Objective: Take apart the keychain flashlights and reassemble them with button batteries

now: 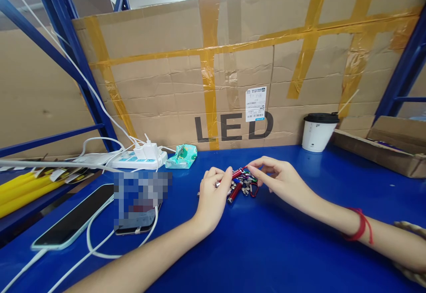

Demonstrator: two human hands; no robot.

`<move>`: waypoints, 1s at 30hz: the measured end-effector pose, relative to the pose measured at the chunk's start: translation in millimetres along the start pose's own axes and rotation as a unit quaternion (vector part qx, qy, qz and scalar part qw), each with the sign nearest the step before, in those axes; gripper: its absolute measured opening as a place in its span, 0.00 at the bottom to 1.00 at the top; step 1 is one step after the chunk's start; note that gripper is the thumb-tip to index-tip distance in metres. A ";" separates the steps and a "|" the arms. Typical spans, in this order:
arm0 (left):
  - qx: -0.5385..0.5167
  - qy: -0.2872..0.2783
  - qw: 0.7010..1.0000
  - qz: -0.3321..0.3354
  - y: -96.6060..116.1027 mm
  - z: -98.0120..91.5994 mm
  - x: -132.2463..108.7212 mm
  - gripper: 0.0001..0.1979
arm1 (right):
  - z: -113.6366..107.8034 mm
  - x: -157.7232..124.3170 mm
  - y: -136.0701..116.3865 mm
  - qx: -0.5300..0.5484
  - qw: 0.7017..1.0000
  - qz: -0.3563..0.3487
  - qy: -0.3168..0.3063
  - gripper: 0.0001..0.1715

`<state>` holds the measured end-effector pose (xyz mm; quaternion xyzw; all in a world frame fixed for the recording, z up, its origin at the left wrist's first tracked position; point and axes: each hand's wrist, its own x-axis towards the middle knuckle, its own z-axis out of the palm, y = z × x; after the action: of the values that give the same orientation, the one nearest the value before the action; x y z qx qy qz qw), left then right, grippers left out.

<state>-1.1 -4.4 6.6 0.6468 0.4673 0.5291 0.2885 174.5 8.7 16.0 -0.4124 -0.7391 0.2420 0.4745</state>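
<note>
Red metal keychain tube [237,174], probably a mini flashlight though it's too small to be sure, is sitting in the left hand [212,200] just above the blue tabletop [286,253]. Only the head view to go on, so here's what it's showing.

Step-wise, it's looking to me like close handling of the tube's ring end: the left is steadying the body while the right hand [283,178] is reaching in from the other side. I'd say the next move is calling for a steady left hold and a small, precise pinch on the right, because loose bits are crowding right under the fingers and could easily be snagging.

Now the grip. The left one is narrow, with thumb and fingers closing around the tube and its silver end peeking out behind the thumb. The right thumb and index are nearly meeting at the tube's far end, and I honestly can't tell whether they're pinching something there or only touching it.

Just below the grip, a second red tube [234,193] is lying in a little heap of silver clasps [245,190], with a red carabiner [254,190] resting on the side nearer the right hand. Farther out, a lidded paper cup [318,135] is standing beyond the right hand, a light-cased phone [75,217] is lying well to the left of the grip, and a green packet [181,156] is sitting past the left fingers.
</note>
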 end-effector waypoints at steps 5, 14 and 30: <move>-0.032 0.009 0.999 -0.023 0.2 -0.6 -0.3 0.26 | 0.0 4.0 4.7 0.050 0.996 0.046 -0.065 0.20; 0.014 -0.005 1.000 -0.003 -1.5 -0.6 0.8 0.26 | 0.0 0.0 1.4 0.093 0.993 0.037 -0.069 0.19; 0.095 -0.056 0.992 0.055 4.2 0.5 -4.3 0.23 | 0.7 -3.2 1.1 0.080 0.995 -0.024 -0.057 0.18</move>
<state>0.7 -9.9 8.3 0.7246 0.4626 0.4600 0.2221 175.0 6.6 13.4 -0.3410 -0.7528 0.3120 0.4687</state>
